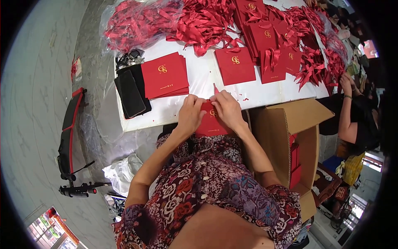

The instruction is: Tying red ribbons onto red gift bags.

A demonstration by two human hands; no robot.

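At the table's near edge I hold a small red paper bag (212,126) with gold print, its lower part hanging over my lap. My left hand (190,114) is closed on its upper left side, thumb on the front. My right hand (227,110) pinches its upper right part, and a slim pinkish-red pointed thing (215,88) sticks up from its fingers; its kind is unclear. Beyond my left hand lies a stack of flat red bags (165,74). Past my right hand lies another red bag (235,66), with ribbon at its top.
Red ribbon heaps (203,25) and more ribboned bags (273,45) cover the table's far side. A black phone (132,93) and keys (129,58) lie at left. An open cardboard box (269,128) holding red bags stands at my right. Another person's arm (347,108) is farther right.
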